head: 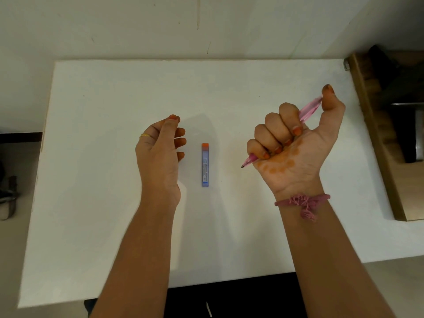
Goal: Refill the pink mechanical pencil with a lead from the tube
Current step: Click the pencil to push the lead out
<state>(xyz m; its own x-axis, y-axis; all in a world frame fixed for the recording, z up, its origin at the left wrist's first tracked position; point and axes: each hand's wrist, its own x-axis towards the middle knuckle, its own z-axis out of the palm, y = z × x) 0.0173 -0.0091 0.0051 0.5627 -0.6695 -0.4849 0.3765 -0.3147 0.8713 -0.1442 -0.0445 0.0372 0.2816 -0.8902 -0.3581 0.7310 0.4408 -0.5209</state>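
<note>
My right hand (296, 143) is fisted around the pink mechanical pencil (309, 109), raised above the table at the right. Its thumb presses on the pencil's top end, and the dark tip (243, 166) pokes out below the little finger, pointing down and left. The lead tube (205, 165), blue with an orange cap at its far end, lies flat on the white table (114, 92) between my hands. My left hand (160, 148) hovers just left of the tube with its fingers loosely curled and apart, holding nothing.
A wooden piece of furniture (376, 138) stands against the table's right edge. Dark objects (9, 196) sit on the floor beyond the left edge. The wall runs along the far side of the table.
</note>
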